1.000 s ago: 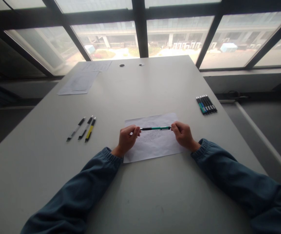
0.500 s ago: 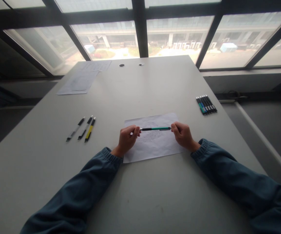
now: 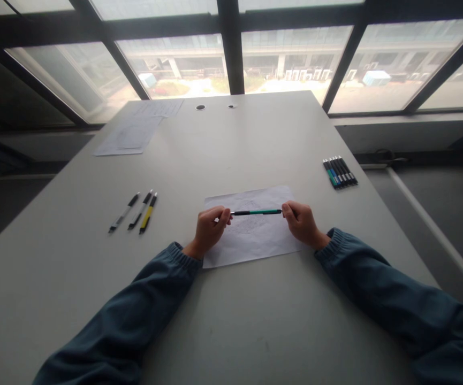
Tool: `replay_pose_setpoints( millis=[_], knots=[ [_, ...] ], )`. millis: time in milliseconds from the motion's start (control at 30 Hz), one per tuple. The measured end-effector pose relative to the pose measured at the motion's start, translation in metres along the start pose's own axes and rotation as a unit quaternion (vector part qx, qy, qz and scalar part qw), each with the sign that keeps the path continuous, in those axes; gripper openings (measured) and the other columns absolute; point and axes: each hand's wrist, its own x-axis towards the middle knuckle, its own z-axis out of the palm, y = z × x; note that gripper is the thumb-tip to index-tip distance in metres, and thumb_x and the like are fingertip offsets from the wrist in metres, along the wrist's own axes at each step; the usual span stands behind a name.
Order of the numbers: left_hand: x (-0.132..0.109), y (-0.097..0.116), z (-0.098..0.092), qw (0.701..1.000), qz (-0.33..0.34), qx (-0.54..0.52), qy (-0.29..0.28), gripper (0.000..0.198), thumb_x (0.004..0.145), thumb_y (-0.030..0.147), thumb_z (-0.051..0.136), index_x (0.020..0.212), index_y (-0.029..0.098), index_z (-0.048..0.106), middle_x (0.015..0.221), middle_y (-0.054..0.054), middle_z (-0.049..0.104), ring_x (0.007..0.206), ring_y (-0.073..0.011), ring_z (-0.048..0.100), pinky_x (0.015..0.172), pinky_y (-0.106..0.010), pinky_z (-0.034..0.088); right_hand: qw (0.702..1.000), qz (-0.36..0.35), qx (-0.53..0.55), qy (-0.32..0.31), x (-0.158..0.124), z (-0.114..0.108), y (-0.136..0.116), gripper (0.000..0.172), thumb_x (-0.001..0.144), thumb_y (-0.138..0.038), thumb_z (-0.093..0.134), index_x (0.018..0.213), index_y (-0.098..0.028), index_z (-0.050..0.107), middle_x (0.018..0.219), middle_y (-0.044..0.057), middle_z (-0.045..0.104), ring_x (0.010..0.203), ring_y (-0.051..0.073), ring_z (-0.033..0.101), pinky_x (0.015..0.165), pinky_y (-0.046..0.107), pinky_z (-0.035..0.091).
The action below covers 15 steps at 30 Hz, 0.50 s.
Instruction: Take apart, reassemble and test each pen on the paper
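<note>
A green and black pen point(image 3: 256, 212) is held level just above a white sheet of paper point(image 3: 251, 240) with faint pencil marks. My left hand point(image 3: 209, 230) pinches the pen's left end with closed fingers. My right hand point(image 3: 302, 222) grips its right end, fingers curled. Both hands rest over the sheet on a grey table point(image 3: 223, 321). Both forearms wear dark blue sleeves.
Three pens point(image 3: 137, 212) lie side by side at the left of the table. A row of several dark pens point(image 3: 340, 172) lies near the right edge. Printed sheets point(image 3: 130, 136) rest at the far left corner. Large windows stand behind the table.
</note>
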Motion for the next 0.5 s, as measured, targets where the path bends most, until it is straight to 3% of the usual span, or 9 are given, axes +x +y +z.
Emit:
replay_pose_setpoints(
  millis=[500],
  knots=[
    [0.0001, 0.0004, 0.0005, 1.0, -0.009, -0.007, -0.001, 0.045, 0.101, 0.035, 0.053, 0.062, 0.017, 0.062, 0.057, -0.001, 0.065, 0.051, -0.0097, 0.06, 0.051, -0.021, 0.043, 1.0, 0.0, 0.005, -0.004, 0.0015, -0.0006, -0.0014, 0.048, 0.102, -0.046, 0.044, 0.061, -0.022, 0.045, 0.054, -0.003, 0.042, 0.051, 0.012, 0.041, 0.054, 0.029, 0.032]
  ],
)
